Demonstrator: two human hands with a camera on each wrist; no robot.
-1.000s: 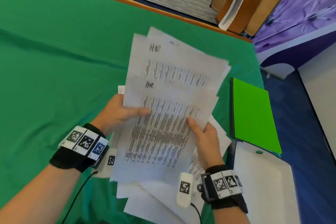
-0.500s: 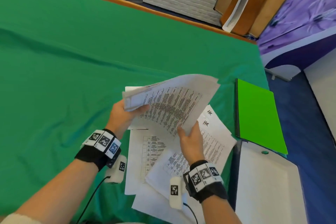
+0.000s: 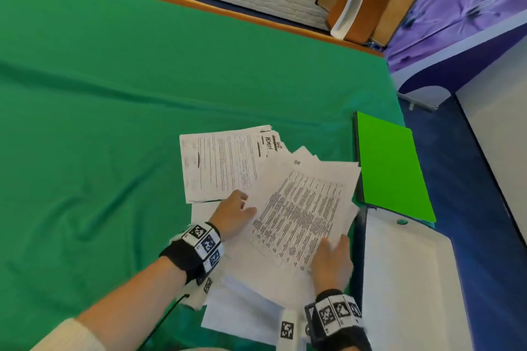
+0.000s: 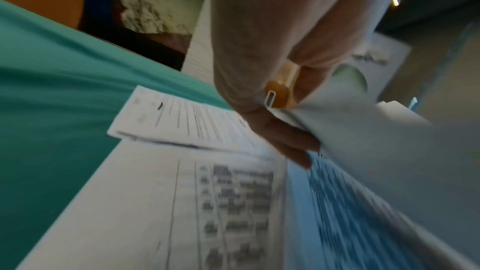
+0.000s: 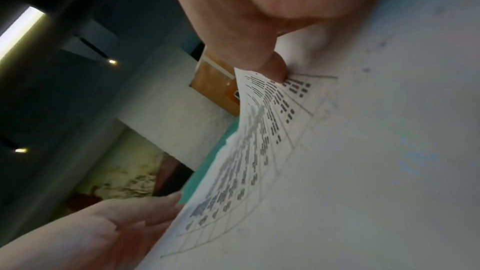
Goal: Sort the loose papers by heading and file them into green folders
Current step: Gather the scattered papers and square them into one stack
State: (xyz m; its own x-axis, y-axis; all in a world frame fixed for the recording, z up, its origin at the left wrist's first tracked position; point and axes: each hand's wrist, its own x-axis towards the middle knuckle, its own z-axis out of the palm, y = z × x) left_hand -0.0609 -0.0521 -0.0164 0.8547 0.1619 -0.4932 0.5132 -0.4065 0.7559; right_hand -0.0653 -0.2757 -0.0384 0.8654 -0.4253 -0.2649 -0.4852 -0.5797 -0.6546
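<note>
My left hand (image 3: 232,215) grips the left edge of a sheaf of printed sheets (image 3: 302,214), thumb on top and fingers (image 4: 293,141) curled beneath; my right hand (image 3: 332,262) pinches the same sheaf at its near right corner, thumb pressed on the print (the wrist view confirms this). The sheaf sits tilted over the loose papers (image 3: 248,302) spread on the green tablecloth (image 3: 114,94); a separate stack (image 3: 219,165), headed in handwriting I read as ADMIN and HR, lies flat just beyond my left hand, partly under the sheaf. One closed green folder (image 3: 390,168) lies to the right, its left edge touching the sheaf's far corner; a white tray-like lid (image 3: 407,279) lies nearer me, below the folder.
</note>
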